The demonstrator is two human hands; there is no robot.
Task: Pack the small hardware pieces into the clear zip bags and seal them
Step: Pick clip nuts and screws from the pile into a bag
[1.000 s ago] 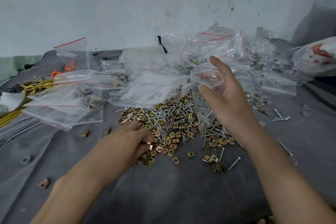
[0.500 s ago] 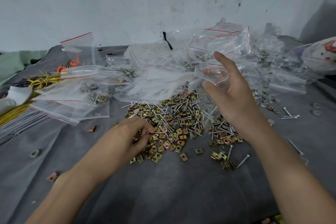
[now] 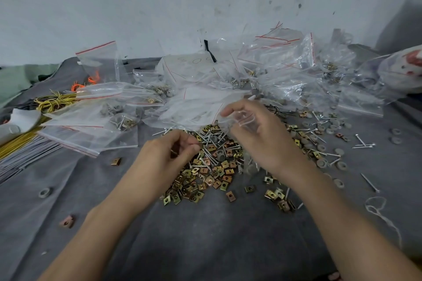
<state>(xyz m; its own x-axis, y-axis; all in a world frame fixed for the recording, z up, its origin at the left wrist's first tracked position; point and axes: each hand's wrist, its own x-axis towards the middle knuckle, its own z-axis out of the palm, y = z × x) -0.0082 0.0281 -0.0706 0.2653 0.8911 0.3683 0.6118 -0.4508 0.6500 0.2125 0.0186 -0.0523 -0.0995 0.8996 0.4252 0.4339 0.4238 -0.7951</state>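
A heap of small brass square clips and silver screws [image 3: 212, 166] lies on the grey cloth in the middle. My right hand [image 3: 262, 137] holds a small clear zip bag [image 3: 245, 121] by its mouth just above the heap's far side, and the bag hangs blurred below the hand. My left hand [image 3: 169, 155] is raised at the heap's left edge, fingers curled and pinching what look like small hardware pieces, close to the bag's mouth.
Many clear zip bags [image 3: 274, 70] with red seal lines, some filled, are piled along the wall. Yellow and orange bands [image 3: 54, 100] and a stack of grey strips [image 3: 18, 157] lie at left. Loose washers and screws [image 3: 328, 139] scatter right. A string [image 3: 379, 214] lies nearby.
My left hand has lifted off the heap with its fingers pinched and moved right toward the bag. My right hand has lowered and turned the bag toward it.
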